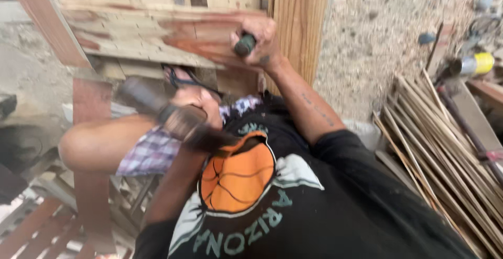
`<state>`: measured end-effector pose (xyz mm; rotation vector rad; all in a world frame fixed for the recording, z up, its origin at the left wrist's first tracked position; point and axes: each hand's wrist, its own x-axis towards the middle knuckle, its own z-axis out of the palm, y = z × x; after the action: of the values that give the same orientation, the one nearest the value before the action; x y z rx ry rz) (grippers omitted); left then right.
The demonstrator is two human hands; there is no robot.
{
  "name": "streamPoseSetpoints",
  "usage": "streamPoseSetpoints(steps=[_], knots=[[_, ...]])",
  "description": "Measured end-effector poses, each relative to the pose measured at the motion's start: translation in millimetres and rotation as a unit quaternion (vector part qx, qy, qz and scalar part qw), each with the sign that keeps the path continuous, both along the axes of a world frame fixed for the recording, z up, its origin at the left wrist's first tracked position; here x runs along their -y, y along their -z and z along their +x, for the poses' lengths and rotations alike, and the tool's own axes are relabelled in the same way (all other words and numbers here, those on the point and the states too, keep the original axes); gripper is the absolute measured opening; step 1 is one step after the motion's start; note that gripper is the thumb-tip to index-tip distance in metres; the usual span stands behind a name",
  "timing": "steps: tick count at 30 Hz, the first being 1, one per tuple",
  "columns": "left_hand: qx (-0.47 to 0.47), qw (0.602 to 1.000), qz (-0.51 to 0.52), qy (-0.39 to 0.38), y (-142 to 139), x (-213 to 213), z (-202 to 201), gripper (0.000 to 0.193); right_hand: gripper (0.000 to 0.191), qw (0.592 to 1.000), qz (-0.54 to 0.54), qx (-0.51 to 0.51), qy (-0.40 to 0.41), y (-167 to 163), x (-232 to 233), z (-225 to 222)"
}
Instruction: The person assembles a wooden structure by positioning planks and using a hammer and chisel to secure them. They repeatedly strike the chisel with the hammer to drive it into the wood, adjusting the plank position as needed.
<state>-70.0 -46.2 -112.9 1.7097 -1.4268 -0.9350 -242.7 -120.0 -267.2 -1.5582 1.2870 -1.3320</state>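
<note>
My right hand [262, 39] is closed around the dark green handle of a chisel-like tool [244, 44], pressed against a reddish-stained wooden board [157, 33] at the top of the view. My left hand [198, 100] grips a dark hammer [157, 107], which is blurred by motion and lies below and left of the tool. The hammer's head is apart from the tool's handle. My black shirt with an orange ball print [236, 177] fills the lower middle.
My bare knee [86, 143] in plaid shorts sits at the left, and a sandalled foot [181, 76] rests under the board. A pile of thin wooden slats [445, 149] lies at the right. An upright plank [298, 23] stands behind my right hand. A yellow can [479, 63] lies far right.
</note>
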Motion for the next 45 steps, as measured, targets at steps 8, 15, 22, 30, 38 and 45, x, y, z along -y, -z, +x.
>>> streamPoseSetpoints(steps=[8,15,22,30,38,45], knots=[[0.159,0.983,0.051,0.081,19,13,13,0.020,0.020,0.997,-0.003,-0.063,0.034,16,20,38],[0.084,0.996,0.012,0.037,-23,15,9,0.021,0.025,0.998,0.008,-0.055,-0.006,14,9,37],[0.103,0.993,0.001,0.063,-20,7,21,0.020,0.027,0.999,-0.012,-0.024,0.024,-5,12,19],[0.156,0.983,-0.022,0.098,-85,35,-27,0.015,0.026,0.999,0.039,0.031,0.021,13,5,5],[0.139,0.979,-0.086,0.123,-60,38,-28,0.016,0.023,0.998,-0.017,0.048,0.026,23,-2,2],[0.245,0.952,-0.045,0.179,-40,53,-32,0.014,0.026,1.000,-0.010,-0.009,0.022,19,2,-2]])
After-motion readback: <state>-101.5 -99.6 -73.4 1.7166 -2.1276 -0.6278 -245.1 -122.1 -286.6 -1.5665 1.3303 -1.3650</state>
